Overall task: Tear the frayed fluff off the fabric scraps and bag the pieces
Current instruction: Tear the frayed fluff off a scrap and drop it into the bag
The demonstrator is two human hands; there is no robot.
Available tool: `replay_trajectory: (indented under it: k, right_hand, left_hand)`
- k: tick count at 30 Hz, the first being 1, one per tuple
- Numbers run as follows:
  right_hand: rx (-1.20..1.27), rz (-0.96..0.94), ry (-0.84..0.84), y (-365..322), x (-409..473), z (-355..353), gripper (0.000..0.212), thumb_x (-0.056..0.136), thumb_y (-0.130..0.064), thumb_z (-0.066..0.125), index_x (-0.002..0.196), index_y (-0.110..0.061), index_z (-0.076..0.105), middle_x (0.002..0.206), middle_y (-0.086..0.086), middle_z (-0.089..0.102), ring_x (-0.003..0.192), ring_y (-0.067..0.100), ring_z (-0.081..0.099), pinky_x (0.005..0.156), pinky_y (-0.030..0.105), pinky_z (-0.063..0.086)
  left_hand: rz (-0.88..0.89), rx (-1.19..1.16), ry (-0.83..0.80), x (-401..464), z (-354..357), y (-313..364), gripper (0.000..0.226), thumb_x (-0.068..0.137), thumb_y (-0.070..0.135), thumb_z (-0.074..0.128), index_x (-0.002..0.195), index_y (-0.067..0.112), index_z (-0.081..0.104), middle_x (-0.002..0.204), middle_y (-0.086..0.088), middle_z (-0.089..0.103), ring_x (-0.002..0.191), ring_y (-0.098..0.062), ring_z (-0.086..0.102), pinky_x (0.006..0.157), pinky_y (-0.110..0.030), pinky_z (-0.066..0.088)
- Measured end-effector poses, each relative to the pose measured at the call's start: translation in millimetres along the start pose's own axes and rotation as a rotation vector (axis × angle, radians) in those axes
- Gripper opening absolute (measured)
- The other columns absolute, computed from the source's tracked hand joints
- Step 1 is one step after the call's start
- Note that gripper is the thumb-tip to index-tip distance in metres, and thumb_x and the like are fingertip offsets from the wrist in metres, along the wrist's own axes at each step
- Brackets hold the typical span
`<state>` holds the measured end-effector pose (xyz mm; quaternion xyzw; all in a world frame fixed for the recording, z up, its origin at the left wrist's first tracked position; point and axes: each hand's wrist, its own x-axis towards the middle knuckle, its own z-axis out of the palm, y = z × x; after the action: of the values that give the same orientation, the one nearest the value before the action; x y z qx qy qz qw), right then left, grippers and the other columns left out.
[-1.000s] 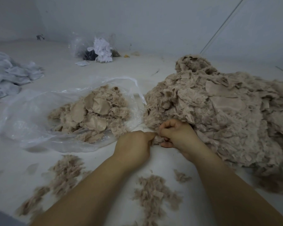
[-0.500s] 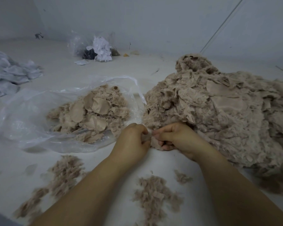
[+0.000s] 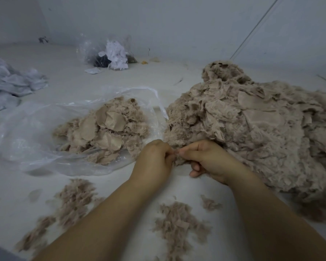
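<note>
Beige fuzzy scrap (image 3: 178,160) sits pinched between both hands at the near edge of the big pile (image 3: 252,132): left hand (image 3: 154,159) and right hand (image 3: 207,159) each clamp it with thumb and fingertips. Looks featherlight, floppy and sheddy, so I'd grip the firm fabric edge, not the fluff. Bag (image 3: 36,140) waits just left.

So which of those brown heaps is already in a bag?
The smaller heap on the left, lying inside the clear plastic bag. The big heap on the right sits bare on the floor.
</note>
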<state>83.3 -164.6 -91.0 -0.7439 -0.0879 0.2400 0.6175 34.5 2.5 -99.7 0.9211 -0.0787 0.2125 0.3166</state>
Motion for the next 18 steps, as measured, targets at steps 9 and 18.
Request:
replay_trajectory:
  k: [9,18]
  right_hand:
    - [0.231,0.065,0.008,-1.3,-0.7,-4.6,0.023,0.098,-0.023,0.057,0.102,-0.005,0.071,0.074,0.001,0.065,0.043,0.003,0.039,0.043,0.019,0.044]
    - [0.218,0.053,-0.108,-7.0,-3.9,-3.4,0.057,0.076,-0.055,0.061,0.104,-0.005,0.067,0.085,0.018,0.073,0.045,0.009,0.05,0.047,0.026,0.053]
  left_hand:
    - [0.099,-0.113,0.2,-4.1,-3.4,2.0,0.014,0.075,-0.01,0.074,0.079,0.003,0.069,0.078,0.004,0.05,0.068,0.0,0.042,0.067,-0.008,0.034]
    - [0.317,-0.15,0.29,-4.5,1.4,16.1,0.043,0.068,-0.024,0.068,0.104,-0.002,0.065,0.104,-0.014,0.058,0.101,-0.002,0.045,0.094,-0.006,0.034]
